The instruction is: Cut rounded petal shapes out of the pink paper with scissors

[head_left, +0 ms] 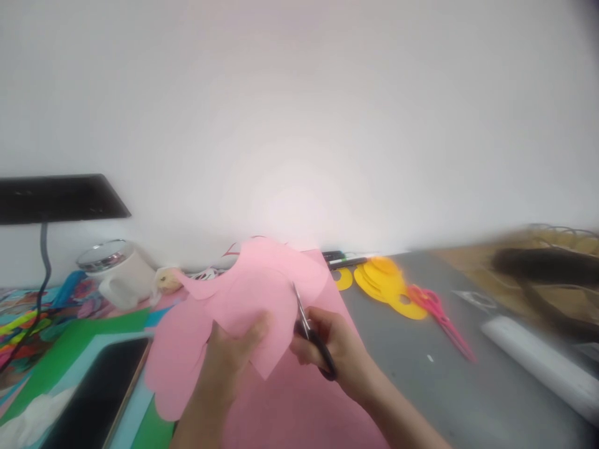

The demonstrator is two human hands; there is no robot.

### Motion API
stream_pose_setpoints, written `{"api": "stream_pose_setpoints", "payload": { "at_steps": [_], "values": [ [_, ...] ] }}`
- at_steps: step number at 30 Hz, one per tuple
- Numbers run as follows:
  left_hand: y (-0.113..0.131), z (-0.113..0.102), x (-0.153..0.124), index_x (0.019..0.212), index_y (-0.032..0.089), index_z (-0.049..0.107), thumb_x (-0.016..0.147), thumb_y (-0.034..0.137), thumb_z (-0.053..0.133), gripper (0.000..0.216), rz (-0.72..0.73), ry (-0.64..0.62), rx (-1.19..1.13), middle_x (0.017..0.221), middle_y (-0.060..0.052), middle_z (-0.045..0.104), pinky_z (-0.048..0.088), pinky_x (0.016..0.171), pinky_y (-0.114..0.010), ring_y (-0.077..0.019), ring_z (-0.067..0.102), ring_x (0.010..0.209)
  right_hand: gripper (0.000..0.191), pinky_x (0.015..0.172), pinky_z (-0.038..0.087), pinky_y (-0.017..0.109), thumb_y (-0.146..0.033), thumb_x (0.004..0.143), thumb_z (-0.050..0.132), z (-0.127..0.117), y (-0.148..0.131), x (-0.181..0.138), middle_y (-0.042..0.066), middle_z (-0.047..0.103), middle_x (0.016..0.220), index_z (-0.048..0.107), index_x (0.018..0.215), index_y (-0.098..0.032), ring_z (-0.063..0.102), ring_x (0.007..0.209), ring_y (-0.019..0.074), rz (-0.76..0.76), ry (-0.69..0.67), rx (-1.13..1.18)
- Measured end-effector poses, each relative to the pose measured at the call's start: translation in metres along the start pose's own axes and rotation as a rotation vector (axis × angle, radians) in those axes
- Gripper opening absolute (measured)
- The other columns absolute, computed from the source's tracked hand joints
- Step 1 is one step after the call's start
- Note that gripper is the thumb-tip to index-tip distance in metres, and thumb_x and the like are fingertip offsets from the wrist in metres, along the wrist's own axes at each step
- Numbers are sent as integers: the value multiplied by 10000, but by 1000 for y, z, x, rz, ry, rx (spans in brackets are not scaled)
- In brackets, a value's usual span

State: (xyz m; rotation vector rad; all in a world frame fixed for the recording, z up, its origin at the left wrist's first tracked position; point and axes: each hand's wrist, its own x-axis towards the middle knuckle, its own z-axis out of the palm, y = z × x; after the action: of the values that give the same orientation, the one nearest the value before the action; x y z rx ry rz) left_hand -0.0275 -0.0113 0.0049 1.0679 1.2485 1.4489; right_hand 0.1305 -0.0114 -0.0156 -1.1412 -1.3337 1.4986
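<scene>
My left hand (234,352) grips a sheet of pink paper (255,299) from below left, the thumb lying on top of it. The paper has curved cut edges and a pointed lower corner. In my right hand (334,346) is a pair of scissors (314,342) with black handles. Its blades point up and to the left, at the right edge of the pink paper. Under and behind my left hand lie rounded pink paper shapes (175,362). A larger pink sheet (299,405) covers the table below both hands.
Yellow paper shapes (379,280) and pink scissors (442,318) lie on the grey table to the right, with a white roll (538,362) beyond. At left are a black phone (100,393), green paper (107,329) and a white mug (124,277) with a shiny lid.
</scene>
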Motion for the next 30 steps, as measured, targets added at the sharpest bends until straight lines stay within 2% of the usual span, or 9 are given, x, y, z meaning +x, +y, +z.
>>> {"api": "stream_pose_setpoints", "payload": {
  "at_steps": [6,16,19,23,26,30],
  "values": [
    [0,-9,4,1313,178,503,707,367,735,676,21,-120,83,1030,-75,719,510,905,-353,-248,656,996,101,501,350,231,-179,681,618,2,0,0,-60,496,550,517,676,-182,414,507,91,13,14,-5],
    [3,-5,1,1268,217,552,713,378,733,606,2,-108,-27,1083,-43,699,513,865,-317,-232,628,1003,120,491,341,226,-197,683,635,1,2,-1,-65,477,535,515,676,-182,411,500,92,32,-13,48],
    [3,-7,1,1263,209,554,729,400,713,589,-40,-109,-15,1036,-52,705,507,876,-348,-241,625,999,128,506,341,231,-176,682,633,-1,2,0,-68,468,554,505,691,-184,412,514,94,45,-36,72],
    [3,-9,2,1247,223,567,698,379,739,596,-95,-159,-44,1159,-81,663,458,964,-436,-286,572,1123,213,491,281,219,-146,661,663,-3,1,1,-78,429,569,455,669,-191,367,521,83,17,-59,93],
    [2,-9,2,1248,215,563,711,373,731,584,-121,-174,-40,1199,-94,643,408,1022,-447,-288,530,1193,222,487,255,215,-149,670,657,-2,-3,0,-80,396,582,440,662,-193,339,523,77,-13,-58,123],
    [-1,-9,2,1262,191,541,704,376,734,619,-140,-196,-54,1215,-113,636,449,976,-442,-309,540,1183,209,486,252,216,-148,668,655,-1,-9,-2,-78,363,581,451,670,-193,328,533,82,-18,-54,140]
  ]
}}
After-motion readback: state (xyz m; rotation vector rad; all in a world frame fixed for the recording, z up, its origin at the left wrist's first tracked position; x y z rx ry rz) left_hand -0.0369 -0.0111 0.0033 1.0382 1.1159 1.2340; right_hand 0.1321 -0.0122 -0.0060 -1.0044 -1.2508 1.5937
